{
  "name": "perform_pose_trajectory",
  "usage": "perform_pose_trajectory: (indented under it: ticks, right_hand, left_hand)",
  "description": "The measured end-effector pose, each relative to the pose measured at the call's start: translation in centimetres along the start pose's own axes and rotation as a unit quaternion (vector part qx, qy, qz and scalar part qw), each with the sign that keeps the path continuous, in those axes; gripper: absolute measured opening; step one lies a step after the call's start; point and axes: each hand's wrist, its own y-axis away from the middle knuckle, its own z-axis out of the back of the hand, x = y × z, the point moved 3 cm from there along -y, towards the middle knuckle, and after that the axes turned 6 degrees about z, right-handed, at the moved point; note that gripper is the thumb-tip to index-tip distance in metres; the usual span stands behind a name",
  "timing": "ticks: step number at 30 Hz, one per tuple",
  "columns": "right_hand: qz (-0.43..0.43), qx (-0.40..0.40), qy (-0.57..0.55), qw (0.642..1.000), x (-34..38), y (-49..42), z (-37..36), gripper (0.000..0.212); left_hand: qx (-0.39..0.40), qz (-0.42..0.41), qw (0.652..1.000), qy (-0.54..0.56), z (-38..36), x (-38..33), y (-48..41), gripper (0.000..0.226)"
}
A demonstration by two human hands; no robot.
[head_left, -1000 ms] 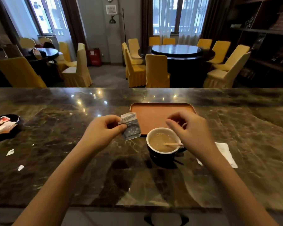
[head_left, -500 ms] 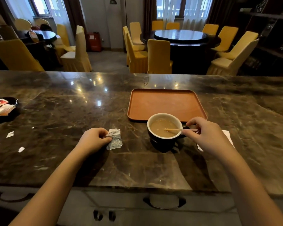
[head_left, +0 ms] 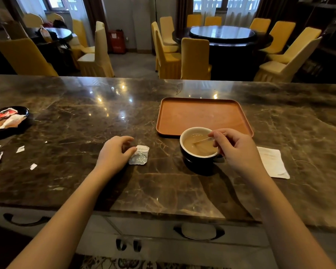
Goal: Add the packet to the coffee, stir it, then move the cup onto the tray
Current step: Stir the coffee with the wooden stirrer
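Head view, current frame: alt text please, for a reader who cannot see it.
A person's right hand holds a thin stir stick in a dark cup of milky coffee on a marble counter, just in front of an empty orange tray. The left hand rests on the counter touching a crumpled packet; a white napkin lies right of the cup.
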Motion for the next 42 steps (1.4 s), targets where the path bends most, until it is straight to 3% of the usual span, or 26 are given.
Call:
perform_pose_trajectory:
  ticks: [3, 5, 8, 14, 22, 30, 33, 42]
  right_hand:
    - [0.022, 0.0, 0.018, 1.0, 0.0, -0.1, -0.5, 0.018]
    - [0.028, -0.004, 0.019, 0.999, -0.1, 0.0, -0.6, 0.02]
    - [0.023, -0.007, 0.018, 1.0, -0.4, 0.4, -0.2, 0.023]
    - [0.006, -0.009, 0.024, 1.0, -1.0, 0.7, 1.9, 0.025]
    - [0.021, -0.071, 0.07, 0.995, -1.6, -0.9, 1.8, 0.023]
    - [0.029, 0.004, 0.016, 0.999, -1.0, -0.4, 0.0, 0.02]
    - [0.033, 0.017, 0.044, 0.998, -0.9, -0.4, 1.4, 0.023]
    - [0.039, -0.067, 0.119, 0.99, -1.0, -1.5, 1.4, 0.021]
  left_hand:
    - [-0.075, -0.065, 0.995, 0.013, -0.7, -2.5, 2.4, 0.035]
    - [-0.015, -0.125, 0.992, 0.018, -2.8, -4.5, 4.7, 0.042]
    - [0.096, -0.17, 0.979, -0.061, -6.3, -5.6, 7.0, 0.059]
    - [0.111, -0.161, 0.968, -0.156, -7.7, -4.7, 7.1, 0.071]
    - [0.096, -0.163, 0.969, -0.157, -7.7, -4.4, 7.2, 0.074]
    - [0.091, -0.16, 0.972, -0.149, -7.7, -4.4, 7.2, 0.074]
    - [0.09, -0.16, 0.972, -0.147, -7.7, -4.4, 7.3, 0.073]
    - [0.089, -0.16, 0.973, -0.143, -7.8, -4.4, 7.4, 0.069]
